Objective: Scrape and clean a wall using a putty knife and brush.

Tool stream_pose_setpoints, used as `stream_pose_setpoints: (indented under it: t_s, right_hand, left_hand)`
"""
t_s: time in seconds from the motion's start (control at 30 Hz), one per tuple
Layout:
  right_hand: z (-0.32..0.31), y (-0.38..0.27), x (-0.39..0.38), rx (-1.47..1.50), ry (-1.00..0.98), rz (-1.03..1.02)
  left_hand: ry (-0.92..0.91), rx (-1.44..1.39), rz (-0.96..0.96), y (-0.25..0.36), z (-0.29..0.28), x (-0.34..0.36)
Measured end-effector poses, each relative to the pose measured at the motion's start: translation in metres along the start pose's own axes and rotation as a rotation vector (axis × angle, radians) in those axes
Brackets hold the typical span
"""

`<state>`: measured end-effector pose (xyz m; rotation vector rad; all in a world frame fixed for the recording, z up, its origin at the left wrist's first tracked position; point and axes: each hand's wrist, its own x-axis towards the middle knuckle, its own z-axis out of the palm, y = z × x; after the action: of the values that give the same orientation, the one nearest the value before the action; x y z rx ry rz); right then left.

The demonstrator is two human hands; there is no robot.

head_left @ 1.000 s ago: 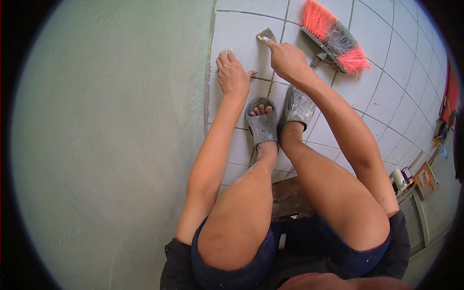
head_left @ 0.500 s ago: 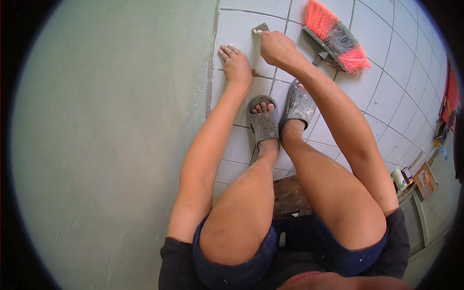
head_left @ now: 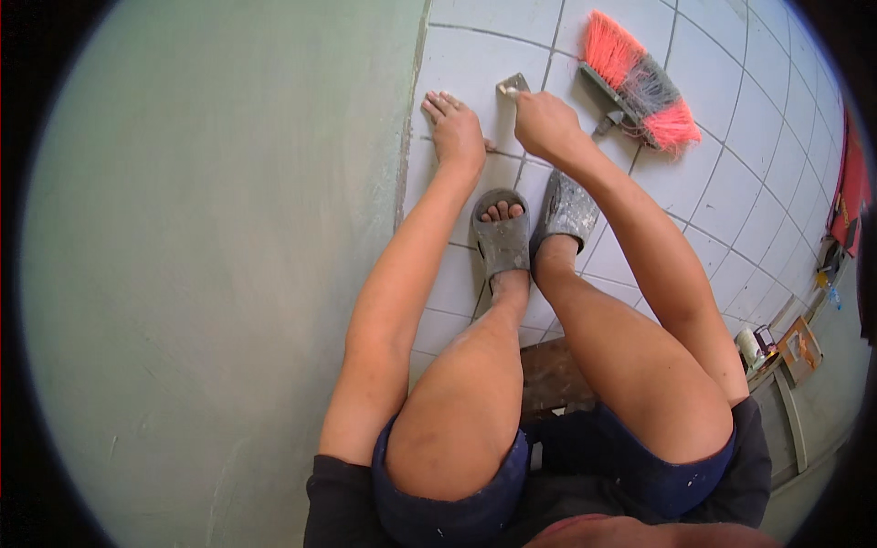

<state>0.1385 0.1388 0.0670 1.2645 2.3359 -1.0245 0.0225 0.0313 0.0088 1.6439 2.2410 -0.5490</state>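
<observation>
My right hand [head_left: 551, 128] is closed round the handle of a small scraper [head_left: 514, 85], whose flat grey blade shows beyond my fist against the white tile floor [head_left: 484, 59]. Most of the handle is hidden in my fingers. Flat on the tiles to its left, close to the foot of the wall, rests my left hand [head_left: 457, 128], with fingers stretched out and nothing held. A broom [head_left: 635, 82] with orange and grey bristles lies just right of my right hand; my arm covers part of its handle.
A smooth grey-green wall [head_left: 210, 274] fills the left side. My feet in grey, spattered sandals [head_left: 501, 239] stand below my hands. Beneath me is a brown wooden board [head_left: 553, 374]. Small items and a wooden piece [head_left: 800, 352] lie at the right edge, near something red [head_left: 850, 192].
My right hand has drawn the scraper a little nearer to me over the tiles. My left hand stays about where it was by the wall. The whole view has shifted slightly.
</observation>
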Motion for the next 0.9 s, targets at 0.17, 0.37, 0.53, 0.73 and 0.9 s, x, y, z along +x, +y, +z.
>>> stream_pose_setpoints:
  t_s: [0.17,0.37,0.53,0.73,0.9]
  right_hand:
    - [-0.005,-0.007,0.020,-0.024,0.136,-0.113]
    - [-0.017,0.019,0.053,-0.142,0.086,-0.064]
    - [-0.054,0.055,0.058,-0.412,0.118,-0.221]
    - [-0.064,0.043,0.079,-0.526,0.108,-0.362]
    - [-0.066,0.022,0.089,-0.636,-0.005,-0.353]
  left_hand:
    - [-0.003,0.076,-0.018,0.003,0.007,0.000]
    - [0.003,0.107,-0.017,0.004,0.007,0.000]
    - [-0.022,0.105,-0.005,0.003,0.006,0.004]
    - [-0.136,0.090,-0.034,0.008,-0.003,0.007]
    - [-0.025,0.039,-0.028,0.004,-0.005,0.001]
